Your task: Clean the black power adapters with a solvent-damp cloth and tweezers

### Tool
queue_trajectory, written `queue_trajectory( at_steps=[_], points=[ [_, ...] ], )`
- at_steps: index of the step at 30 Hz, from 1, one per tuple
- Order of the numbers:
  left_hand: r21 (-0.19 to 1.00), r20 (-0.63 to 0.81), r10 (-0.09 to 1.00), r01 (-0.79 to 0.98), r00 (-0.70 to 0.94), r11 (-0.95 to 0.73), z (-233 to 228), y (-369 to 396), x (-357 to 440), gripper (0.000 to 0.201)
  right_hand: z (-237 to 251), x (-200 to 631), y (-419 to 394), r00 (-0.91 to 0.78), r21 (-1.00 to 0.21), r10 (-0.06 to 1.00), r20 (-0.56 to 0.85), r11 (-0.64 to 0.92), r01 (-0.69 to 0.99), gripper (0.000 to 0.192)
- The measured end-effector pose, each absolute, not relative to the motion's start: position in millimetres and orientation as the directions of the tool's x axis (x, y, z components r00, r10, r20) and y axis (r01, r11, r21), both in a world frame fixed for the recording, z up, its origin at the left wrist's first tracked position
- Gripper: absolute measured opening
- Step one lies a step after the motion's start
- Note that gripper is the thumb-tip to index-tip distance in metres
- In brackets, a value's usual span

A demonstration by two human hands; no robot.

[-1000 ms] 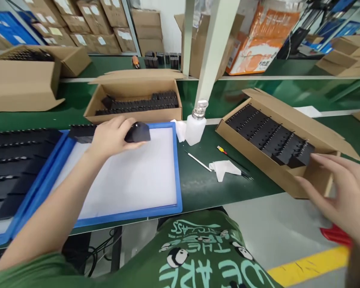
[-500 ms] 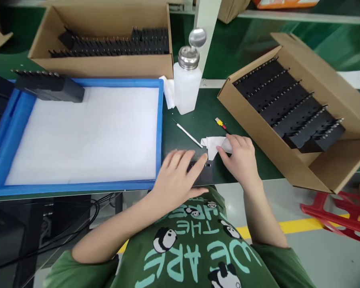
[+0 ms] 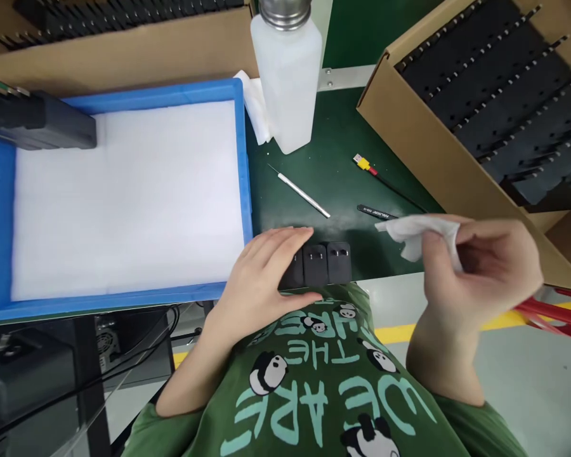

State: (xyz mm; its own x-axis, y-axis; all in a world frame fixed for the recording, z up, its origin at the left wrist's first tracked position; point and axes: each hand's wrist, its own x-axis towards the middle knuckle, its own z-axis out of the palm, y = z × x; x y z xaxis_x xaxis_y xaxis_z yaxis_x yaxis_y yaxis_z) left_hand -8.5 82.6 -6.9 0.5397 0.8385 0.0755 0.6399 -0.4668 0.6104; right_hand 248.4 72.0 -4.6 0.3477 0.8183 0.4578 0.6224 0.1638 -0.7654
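Gripping black adapters (image 3: 321, 263), left hand (image 3: 261, 279); right hand (image 3: 480, 270) pinching white wipe (image 3: 421, 231)

The green shirt (image 3: 314, 393) at the near edge carries pale teal capitals, upside down to the camera; the nearest row reads "WE ARE"; the row beyond it reads "THE"; a further row, partly under the left hand (image 3: 261, 279), seems to begin "THR" but cannot be read in full; small panda figures sit among the letters. The black tweezers (image 3: 378, 214) on the green mat, to the right of the row of black adapters (image 3: 321, 263), bear a line of small white print; it is too fine to read with any certainty.
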Motion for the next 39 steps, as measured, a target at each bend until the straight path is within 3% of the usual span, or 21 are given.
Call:
queue_trajectory(
  at_steps=[3,6,10,22,26,27,29,31,33,36,39],
  points=[
    [0.594,0.129,0.813,0.612,0.567,-0.522,-13.5,86.2,3.0,0.069,-7.8,241.9,51.1,0.029,-0.541,0.815,0.579,0.357,0.762,0.025],
    [0.607,0.182,0.815,0.590,0.550,-0.533,-20.2,87.1,9.2,0.051,-16.4,226.9,42.1,-0.371,-0.423,0.769,0.521,0.610,0.670,0.028],
    [0.609,0.189,0.830,0.600,0.525,-0.519,-22.6,86.3,9.9,0.039,-20.4,213.0,35.2,-0.533,-0.336,0.709,0.462,0.696,0.635,0.019],
    [0.631,0.176,0.831,0.587,0.528,-0.506,-23.3,87.6,10.2,0.040,-18.1,210.9,26.8,-0.474,-0.386,0.756,0.452,0.644,0.660,0.032],
    [0.648,0.169,0.830,0.574,0.531,-0.500,-25.2,87.1,8.8,0.042,3.4,223.9,29.0,-0.447,-0.668,0.829,0.336,0.544,0.507,0.039],
    [0.652,0.171,0.829,0.570,0.532,-0.500,-25.8,86.6,7.9,0.048,8.9,230.4,33.1,-0.361,-0.740,0.876,0.321,0.470,0.482,0.037],
    [0.666,0.146,0.834,0.570,0.533,-0.481,-26.6,85.3,5.9,0.070,16.2,243.6,51.2,-0.035,-0.829,0.948,0.316,0.294,0.476,0.025],
    [0.691,0.087,0.844,0.578,0.529,-0.433,-27.0,84.5,4.4,0.090,20.2,251.6,85.3,0.280,-0.884,0.909,0.310,0.167,0.437,0.008],
    [0.722,0.032,0.854,0.579,0.519,-0.379,-27.1,84.7,3.5,0.100,27.3,249.6,132.1,0.384,-0.913,0.867,0.318,0.171,0.370,0.010],
    [0.760,-0.010,0.872,0.570,0.489,-0.311,-25.4,84.5,2.8,0.111,49.2,227.7,202.2,0.349,-0.844,0.798,0.492,0.337,0.418,0.018],
    [0.793,-0.020,0.887,0.548,0.461,-0.266,-22.9,81.4,1.8,0.115,67.3,198.6,247.5,0.151,-0.570,0.647,0.748,0.508,0.646,0.024]
  ],
)
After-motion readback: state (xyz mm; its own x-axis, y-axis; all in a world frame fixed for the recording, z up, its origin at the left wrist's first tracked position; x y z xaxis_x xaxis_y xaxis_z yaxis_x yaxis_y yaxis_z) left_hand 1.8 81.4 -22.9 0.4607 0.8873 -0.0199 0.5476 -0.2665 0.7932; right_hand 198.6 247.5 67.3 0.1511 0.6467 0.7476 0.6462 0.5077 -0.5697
